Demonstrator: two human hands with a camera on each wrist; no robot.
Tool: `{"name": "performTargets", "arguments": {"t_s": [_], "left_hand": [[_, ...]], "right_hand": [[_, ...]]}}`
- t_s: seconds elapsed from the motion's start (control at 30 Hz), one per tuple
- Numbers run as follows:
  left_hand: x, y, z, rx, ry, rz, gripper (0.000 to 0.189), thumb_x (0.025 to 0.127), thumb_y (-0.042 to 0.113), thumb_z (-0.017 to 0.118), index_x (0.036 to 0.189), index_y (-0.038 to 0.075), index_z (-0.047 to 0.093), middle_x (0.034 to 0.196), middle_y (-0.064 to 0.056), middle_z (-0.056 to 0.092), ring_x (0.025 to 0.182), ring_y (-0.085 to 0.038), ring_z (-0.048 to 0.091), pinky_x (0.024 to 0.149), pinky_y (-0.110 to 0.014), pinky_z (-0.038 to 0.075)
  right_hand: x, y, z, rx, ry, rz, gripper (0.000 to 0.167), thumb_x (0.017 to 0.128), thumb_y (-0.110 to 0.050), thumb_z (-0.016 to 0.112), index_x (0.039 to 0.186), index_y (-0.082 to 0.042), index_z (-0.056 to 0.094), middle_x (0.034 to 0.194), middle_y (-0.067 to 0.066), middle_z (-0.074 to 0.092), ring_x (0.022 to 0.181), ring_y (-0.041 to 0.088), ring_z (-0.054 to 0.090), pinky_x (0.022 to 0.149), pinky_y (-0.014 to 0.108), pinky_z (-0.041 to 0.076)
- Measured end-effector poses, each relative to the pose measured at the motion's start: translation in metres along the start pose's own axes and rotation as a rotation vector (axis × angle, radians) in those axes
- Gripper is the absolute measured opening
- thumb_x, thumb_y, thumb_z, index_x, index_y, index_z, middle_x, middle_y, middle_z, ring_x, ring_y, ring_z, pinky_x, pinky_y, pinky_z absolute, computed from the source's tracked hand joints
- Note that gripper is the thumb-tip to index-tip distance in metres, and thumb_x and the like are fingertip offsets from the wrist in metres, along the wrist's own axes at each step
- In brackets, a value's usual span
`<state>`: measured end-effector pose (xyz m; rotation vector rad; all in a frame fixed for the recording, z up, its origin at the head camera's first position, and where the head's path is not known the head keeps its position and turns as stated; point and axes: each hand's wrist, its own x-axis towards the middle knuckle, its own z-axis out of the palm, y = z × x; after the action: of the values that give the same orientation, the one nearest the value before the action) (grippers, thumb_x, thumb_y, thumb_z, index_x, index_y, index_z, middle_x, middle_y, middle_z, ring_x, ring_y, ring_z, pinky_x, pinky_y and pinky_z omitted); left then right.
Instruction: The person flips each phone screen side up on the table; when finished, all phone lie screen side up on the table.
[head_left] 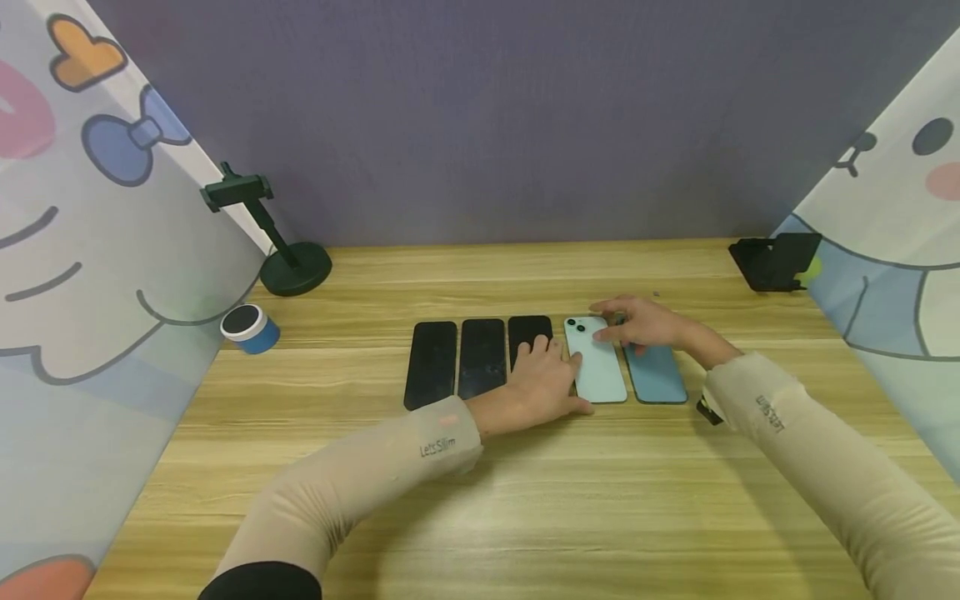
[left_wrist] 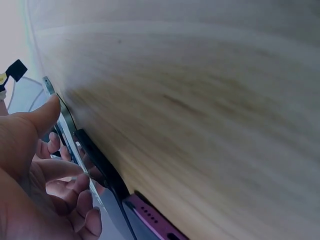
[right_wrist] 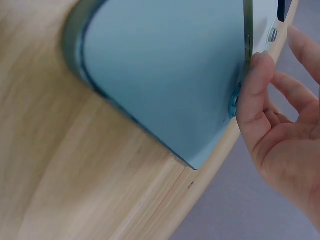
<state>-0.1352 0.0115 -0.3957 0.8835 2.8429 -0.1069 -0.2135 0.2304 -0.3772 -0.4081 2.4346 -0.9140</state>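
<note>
A pale mint phone [head_left: 598,371] lies back up, its two camera lenses at the far left corner. My left hand [head_left: 542,382] spreads at its left side, fingers over a dark phone [head_left: 529,327] and thumb by the mint phone's near edge. My right hand [head_left: 647,323] reaches in from the right, its fingertips touching the mint phone's far end. Beneath that hand lies a blue phone [head_left: 660,377], also back up, its camera partly hidden. Further left are another dark phone [head_left: 482,354] and the leftmost dark phone [head_left: 431,367], all in one row.
At the back left stands a dark green stand [head_left: 295,268], with a blue and white round container [head_left: 253,329] nearer. A black folded holder [head_left: 776,261] sits at the back right. By the right sleeve is a small black item [head_left: 708,411]. Printed panels flank the wooden table [head_left: 570,508].
</note>
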Motion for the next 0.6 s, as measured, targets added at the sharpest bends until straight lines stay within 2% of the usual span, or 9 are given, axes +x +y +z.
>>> {"name": "performTargets", "arguments": {"t_s": [0.1,0.17,0.43,0.53,0.6], "left_hand": [[0.001,0.001,0.001,0.011,0.008,-0.003,0.084,0.088,0.076,0.051,0.153,0.025,0.044,0.138,-0.007,0.055,0.120,-0.025,0.045,0.098,-0.043,0.041],[0.002,0.001,0.001,0.019,0.013,-0.008,0.083,0.088,0.076,0.050,0.153,0.025,0.045,0.137,-0.007,0.055,0.119,-0.026,0.045,0.098,-0.044,0.041],[0.001,-0.005,-0.003,0.026,-0.017,-0.009,0.080,0.090,0.073,0.051,0.153,0.025,0.044,0.145,-0.009,0.052,0.120,-0.026,0.047,0.098,-0.044,0.044],[-0.001,-0.010,-0.004,0.013,-0.038,0.008,0.080,0.091,0.071,0.052,0.155,0.025,0.042,0.144,-0.009,0.051,0.117,-0.025,0.047,0.093,-0.040,0.044],[-0.002,-0.012,-0.005,-0.004,-0.047,0.019,0.080,0.091,0.070,0.052,0.155,0.024,0.040,0.142,-0.009,0.051,0.114,-0.024,0.047,0.090,-0.039,0.043]], "right_hand": [[0.001,0.000,0.001,-0.002,-0.004,0.009,0.068,0.097,-0.032,0.067,0.154,-0.007,0.039,0.104,0.018,0.057,0.063,0.018,0.051,0.051,0.035,0.050],[0.002,0.000,0.002,-0.002,-0.002,0.006,0.068,0.097,-0.033,0.068,0.154,-0.007,0.040,0.101,0.017,0.057,0.062,0.018,0.050,0.051,0.035,0.050],[0.004,0.001,0.002,0.021,0.002,0.003,0.071,0.096,-0.035,0.069,0.154,-0.006,0.039,0.121,0.020,0.053,0.065,0.019,0.051,0.052,0.035,0.051],[0.003,0.000,0.002,0.032,-0.001,0.004,0.072,0.096,-0.034,0.069,0.154,-0.006,0.038,0.132,0.018,0.050,0.068,0.019,0.053,0.052,0.035,0.052],[0.003,0.000,0.003,0.039,-0.004,0.004,0.072,0.095,-0.034,0.069,0.154,-0.005,0.038,0.134,0.019,0.049,0.069,0.019,0.053,0.052,0.035,0.052]]}}
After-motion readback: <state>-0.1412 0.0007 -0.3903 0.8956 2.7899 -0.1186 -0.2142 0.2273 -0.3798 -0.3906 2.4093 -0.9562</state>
